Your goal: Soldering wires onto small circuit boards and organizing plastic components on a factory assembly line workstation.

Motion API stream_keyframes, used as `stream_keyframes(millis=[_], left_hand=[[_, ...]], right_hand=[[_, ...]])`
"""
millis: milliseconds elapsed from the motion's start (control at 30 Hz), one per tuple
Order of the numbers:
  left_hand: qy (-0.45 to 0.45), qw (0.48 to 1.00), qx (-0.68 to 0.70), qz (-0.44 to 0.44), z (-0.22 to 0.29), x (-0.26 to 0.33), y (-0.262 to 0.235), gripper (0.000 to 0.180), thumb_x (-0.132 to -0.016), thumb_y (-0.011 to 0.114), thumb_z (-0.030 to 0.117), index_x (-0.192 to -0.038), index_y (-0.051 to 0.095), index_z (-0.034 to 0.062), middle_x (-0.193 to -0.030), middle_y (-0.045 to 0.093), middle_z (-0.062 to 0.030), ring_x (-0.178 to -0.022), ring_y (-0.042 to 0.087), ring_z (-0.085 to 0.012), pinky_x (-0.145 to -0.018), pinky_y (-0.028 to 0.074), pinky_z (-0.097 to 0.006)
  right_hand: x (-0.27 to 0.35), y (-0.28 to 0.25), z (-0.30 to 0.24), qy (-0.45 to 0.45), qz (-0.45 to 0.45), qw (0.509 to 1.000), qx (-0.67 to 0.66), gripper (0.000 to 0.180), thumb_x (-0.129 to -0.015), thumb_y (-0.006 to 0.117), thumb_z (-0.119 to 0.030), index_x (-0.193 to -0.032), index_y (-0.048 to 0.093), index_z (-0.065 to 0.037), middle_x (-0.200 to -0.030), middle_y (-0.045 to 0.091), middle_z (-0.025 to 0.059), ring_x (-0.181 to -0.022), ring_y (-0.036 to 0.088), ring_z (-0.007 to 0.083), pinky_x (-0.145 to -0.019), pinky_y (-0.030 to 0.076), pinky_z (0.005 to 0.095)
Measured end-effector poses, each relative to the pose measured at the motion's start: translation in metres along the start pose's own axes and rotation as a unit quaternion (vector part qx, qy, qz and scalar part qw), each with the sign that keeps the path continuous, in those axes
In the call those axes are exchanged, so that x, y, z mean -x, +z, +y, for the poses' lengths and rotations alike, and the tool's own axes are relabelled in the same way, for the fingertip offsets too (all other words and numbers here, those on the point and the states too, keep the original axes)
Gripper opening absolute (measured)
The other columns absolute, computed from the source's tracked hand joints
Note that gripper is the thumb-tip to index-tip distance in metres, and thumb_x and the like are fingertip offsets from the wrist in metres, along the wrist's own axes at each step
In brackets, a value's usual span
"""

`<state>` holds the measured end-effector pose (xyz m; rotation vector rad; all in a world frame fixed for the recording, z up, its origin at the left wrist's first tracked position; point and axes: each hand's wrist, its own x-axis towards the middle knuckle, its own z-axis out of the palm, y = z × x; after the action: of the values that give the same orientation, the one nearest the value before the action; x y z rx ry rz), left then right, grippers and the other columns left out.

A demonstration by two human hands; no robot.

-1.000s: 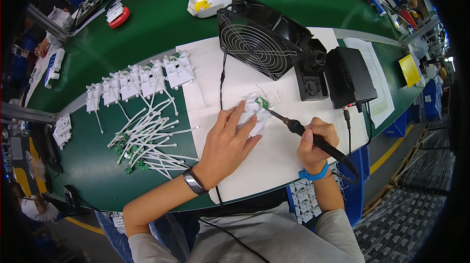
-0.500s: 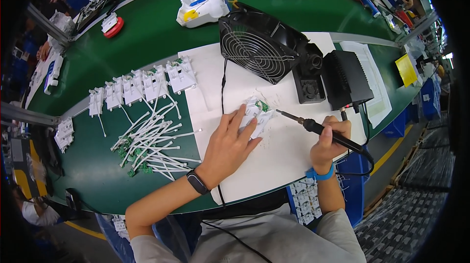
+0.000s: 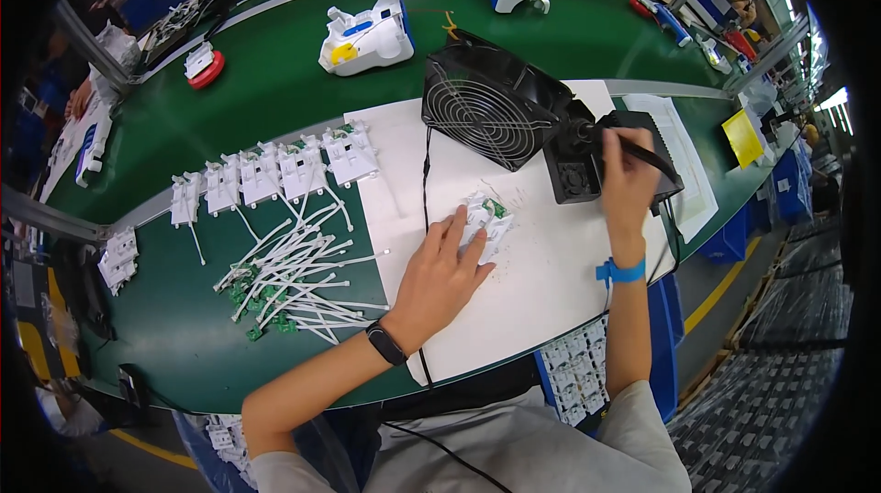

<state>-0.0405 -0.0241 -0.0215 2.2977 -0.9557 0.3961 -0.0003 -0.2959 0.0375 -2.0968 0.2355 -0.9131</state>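
Note:
My left hand (image 3: 435, 278) lies over a small white plastic housing (image 3: 476, 234) on the white sheet (image 3: 468, 332), its fingertips holding the part down. A small green circuit board (image 3: 496, 209) shows at the housing's far end. Farther right, my right hand (image 3: 630, 188) is closed round the dark handle of a soldering iron (image 3: 650, 157). The iron's front end is at the black iron stand (image 3: 574, 181); its tip is hidden there. Left of the sheet lies a heap of white cables (image 3: 307, 277) with green boards at their ends.
A black fan (image 3: 486, 106) stands beyond the housing. Behind my right hand is a black box (image 3: 663, 163). Several white housings with boards (image 3: 260, 172) form a row at the left. A white-and-blue shell (image 3: 372, 39) and a red round item (image 3: 206, 71) lie farther back.
My right hand has carried the soldering iron away from the housing, up and back to the stand. My left hand stays on the housing. The whole view has shifted slightly.

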Motion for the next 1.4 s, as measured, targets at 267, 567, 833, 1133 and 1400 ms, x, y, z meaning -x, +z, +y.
stream_keyframes(millis=[267, 567, 833, 1133, 1400], left_hand=[[0.006, 1.0, -0.007, 0.019, 0.0, 0.006, 0.004, 0.043, -0.081, 0.077, 0.024, -0.115, 0.067, -0.0001, -0.135, 0.053, -0.0259, -0.109, 0.055, -0.0349, -0.089, 0.053, -0.038], [-0.049, 0.997, 0.056, -0.006, 0.0, 0.008, 0.002, 0.038, -0.084, 0.072, 0.022, -0.115, 0.067, 0.0004, -0.134, 0.053, -0.0256, -0.122, 0.049, -0.0382, -0.09, 0.054, -0.04], [-0.098, 0.987, 0.128, -0.03, 0.008, -0.004, -0.027, 0.036, -0.081, 0.071, 0.015, -0.113, 0.066, -0.0008, -0.132, 0.054, -0.0273, -0.127, 0.046, -0.0409, -0.099, 0.049, -0.044], [-0.142, 0.974, -0.012, 0.177, -0.028, 0.014, -0.167, 0.038, -0.073, 0.08, 0.018, -0.108, 0.071, 0.0059, -0.115, 0.066, -0.0197, -0.109, 0.061, -0.036, -0.096, 0.049, -0.043], [-0.431, 0.823, -0.257, 0.267, -0.231, 0.15, -0.276, 0.045, -0.076, 0.079, 0.021, -0.113, 0.068, -0.0016, -0.098, 0.07, -0.0254, -0.1, 0.063, -0.0423, -0.09, 0.05, -0.049]], right_hand=[[0.005, 0.023, 0.022, -0.012, 0.011, 0.999, -0.033, 0.013, -0.095, 0.068, -0.01, -0.1, 0.061, 0.0, -0.084, 0.062, 0.0043, -0.078, 0.057, 0.0082, -0.07, 0.047, 0.0241], [0.001, 0.019, 0.01, 0.068, -0.065, 0.99, -0.101, 0.025, -0.095, 0.068, -0.014, -0.113, 0.063, 0.001, -0.075, 0.062, 0.0037, -0.056, 0.052, 0.006, -0.048, 0.037, 0.0217], [0.029, 0.01, 0.007, 0.026, -0.037, 0.999, -0.008, 0.024, -0.097, 0.066, -0.018, -0.098, 0.069, 0.005, -0.065, 0.06, 0.0044, -0.057, 0.051, 0.0065, -0.051, 0.038, 0.0244], [0.075, -0.015, 0.01, 0.065, -0.107, 0.992, -0.026, 0.043, -0.099, 0.064, -0.016, -0.136, 0.053, 0.002, -0.069, 0.043, -0.0024, -0.063, 0.04, 0.0051, -0.058, 0.034, 0.0226], [0.12, -0.011, -0.084, 0.049, -0.265, 0.962, -0.036, 0.022, -0.097, 0.062, -0.009, -0.117, 0.066, -0.001, -0.065, 0.046, -0.0028, -0.059, 0.04, 0.0046, -0.053, 0.03, 0.0241]])
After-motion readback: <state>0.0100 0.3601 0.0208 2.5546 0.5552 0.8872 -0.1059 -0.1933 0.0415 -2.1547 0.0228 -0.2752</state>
